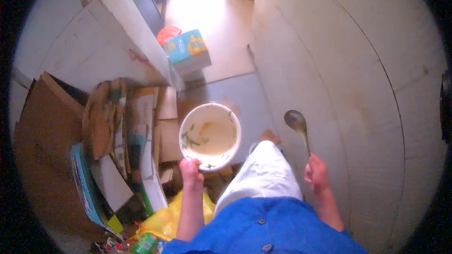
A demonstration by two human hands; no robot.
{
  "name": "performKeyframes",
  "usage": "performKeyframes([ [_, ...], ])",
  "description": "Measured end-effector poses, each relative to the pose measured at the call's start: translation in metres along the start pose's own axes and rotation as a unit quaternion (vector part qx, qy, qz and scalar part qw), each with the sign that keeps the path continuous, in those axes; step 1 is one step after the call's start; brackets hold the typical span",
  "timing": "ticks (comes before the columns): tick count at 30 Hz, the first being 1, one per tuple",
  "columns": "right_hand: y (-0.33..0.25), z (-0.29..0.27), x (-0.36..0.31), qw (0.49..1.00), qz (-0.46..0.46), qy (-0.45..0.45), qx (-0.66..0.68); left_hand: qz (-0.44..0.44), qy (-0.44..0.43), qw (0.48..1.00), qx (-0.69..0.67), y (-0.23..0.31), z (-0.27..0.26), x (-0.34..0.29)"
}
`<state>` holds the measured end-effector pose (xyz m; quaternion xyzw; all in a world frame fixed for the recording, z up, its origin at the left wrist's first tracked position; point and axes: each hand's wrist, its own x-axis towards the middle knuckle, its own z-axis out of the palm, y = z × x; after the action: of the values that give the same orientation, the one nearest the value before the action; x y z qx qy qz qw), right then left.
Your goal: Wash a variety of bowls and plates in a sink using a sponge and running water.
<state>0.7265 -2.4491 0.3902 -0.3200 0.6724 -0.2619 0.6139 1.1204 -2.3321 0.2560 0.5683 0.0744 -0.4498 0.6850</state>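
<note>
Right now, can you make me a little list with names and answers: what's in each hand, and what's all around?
Left hand: the left hand holds a round white bowl by its near edge
Bowl inside: pale, with green marks
Right hand: the right hand holds a metal ladle by its handle, apart from the bowl
On the left: stacked cardboard, a yellow bag
Farther ahead: a blue-and-yellow package beside a red thing

The bowl (182, 146) is in the left fingers (193, 165), soup (214, 140) inside it; the ladle (295, 120) is in the right fingers (310, 173), to its right. Cardboard (52, 117) stands at the left, a bag (167, 218) beneath the left forearm (190, 211). Ahead, a box (188, 49) sits on the floor (230, 51); a wall (376, 89) runs along the right.
</note>
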Motion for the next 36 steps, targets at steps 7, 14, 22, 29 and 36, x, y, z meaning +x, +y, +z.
performKeyframes([
  [7,-0.174,0.104,0.191,0.997,0.049,-0.033,0.042,0.027,0.050,0.998,0.009,0.082,0.120,0.155],
  [14,-0.418,0.181,0.353,0.995,0.087,-0.039,-0.044,-0.006,0.173,0.984,0.050,0.197,0.282,0.263],
  [22,-0.658,0.340,0.504,0.997,-0.006,-0.073,-0.041,-0.011,0.195,0.981,0.009,0.302,0.412,0.406],
  [29,-0.830,0.499,0.575,0.996,-0.013,-0.086,-0.004,0.019,0.207,0.977,0.053,0.481,0.521,0.525],
  [36,-1.083,0.541,0.454,0.995,0.028,-0.063,0.078,0.025,0.103,0.993,0.049,0.761,0.677,0.452],
])
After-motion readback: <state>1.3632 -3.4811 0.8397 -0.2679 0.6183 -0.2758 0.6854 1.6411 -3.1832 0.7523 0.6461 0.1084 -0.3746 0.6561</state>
